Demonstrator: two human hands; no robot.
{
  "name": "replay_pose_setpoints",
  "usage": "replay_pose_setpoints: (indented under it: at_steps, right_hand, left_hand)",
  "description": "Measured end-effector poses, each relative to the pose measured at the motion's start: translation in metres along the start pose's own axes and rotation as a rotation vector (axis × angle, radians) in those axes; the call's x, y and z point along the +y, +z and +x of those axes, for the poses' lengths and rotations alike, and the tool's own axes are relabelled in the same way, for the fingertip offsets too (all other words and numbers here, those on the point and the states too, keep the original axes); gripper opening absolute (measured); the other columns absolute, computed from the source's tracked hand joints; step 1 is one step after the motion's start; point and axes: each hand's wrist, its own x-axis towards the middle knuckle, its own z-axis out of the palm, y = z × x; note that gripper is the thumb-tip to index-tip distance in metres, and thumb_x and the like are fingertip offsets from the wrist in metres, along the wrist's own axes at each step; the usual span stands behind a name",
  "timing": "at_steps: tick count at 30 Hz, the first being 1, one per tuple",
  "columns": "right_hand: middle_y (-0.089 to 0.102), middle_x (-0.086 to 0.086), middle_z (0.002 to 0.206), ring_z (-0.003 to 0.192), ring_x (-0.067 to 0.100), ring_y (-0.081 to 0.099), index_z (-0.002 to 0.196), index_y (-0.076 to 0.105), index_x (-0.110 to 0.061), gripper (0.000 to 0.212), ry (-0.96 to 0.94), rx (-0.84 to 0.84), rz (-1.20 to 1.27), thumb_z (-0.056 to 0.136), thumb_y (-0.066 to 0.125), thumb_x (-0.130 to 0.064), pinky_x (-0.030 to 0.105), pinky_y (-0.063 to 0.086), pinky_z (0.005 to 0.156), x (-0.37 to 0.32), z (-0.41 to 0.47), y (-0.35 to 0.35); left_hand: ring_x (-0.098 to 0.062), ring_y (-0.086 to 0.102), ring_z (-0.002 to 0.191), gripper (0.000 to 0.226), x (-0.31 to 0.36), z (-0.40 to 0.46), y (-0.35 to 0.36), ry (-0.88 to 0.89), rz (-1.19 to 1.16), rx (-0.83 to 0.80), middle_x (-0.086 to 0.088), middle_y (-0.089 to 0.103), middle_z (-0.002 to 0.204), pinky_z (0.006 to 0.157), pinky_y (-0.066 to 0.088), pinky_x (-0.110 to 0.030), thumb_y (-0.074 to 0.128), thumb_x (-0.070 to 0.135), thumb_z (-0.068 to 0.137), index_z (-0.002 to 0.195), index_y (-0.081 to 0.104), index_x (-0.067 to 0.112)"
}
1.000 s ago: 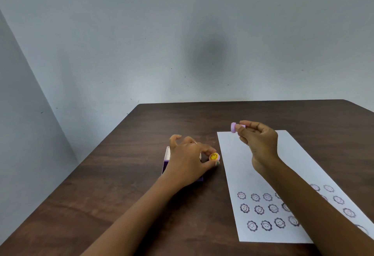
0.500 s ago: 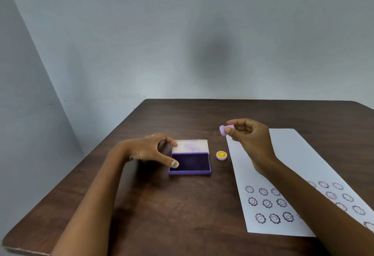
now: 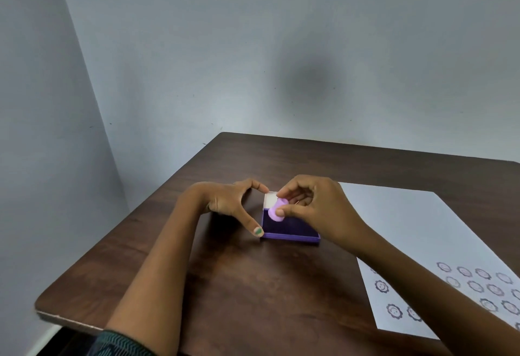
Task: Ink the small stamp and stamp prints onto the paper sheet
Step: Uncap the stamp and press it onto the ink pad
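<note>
Lilac plastic small stamp, likely light and rigid, is pinched by its sides in the right hand over the purple ink pad. Left hand, fingers spread, braces the pad's edge. Paper sheet lies right on the bench.

Green thumbnail polish, dark zigzag-patterned sleeve

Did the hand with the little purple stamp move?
Yes. The right hand carried the small lilac plastic stamp leftward, from above the white paper sheet onto the purple ink pad.
</note>
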Motion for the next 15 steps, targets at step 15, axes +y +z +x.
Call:
replay_pose_setpoints:
  at_steps: [15]
  right_hand:
    - [0.074, 0.006, 0.096, 0.063, -0.009, 0.051, 0.095, 0.073, -0.013, 0.024, -0.093, 0.001, -0.134, 0.071, 0.076, -0.017, -0.007, 0.035, 0.065, 0.005, -0.005, 0.019]
  left_hand:
    - [-0.017, 0.043, 0.122, 0.090, 0.001, 0.002, -0.002, -0.022, 0.034, -0.014, 0.005, 0.040, 0.137, 0.104, 0.040, -0.032, 0.088, 0.029, 0.061, 0.134, 0.035, 0.036]
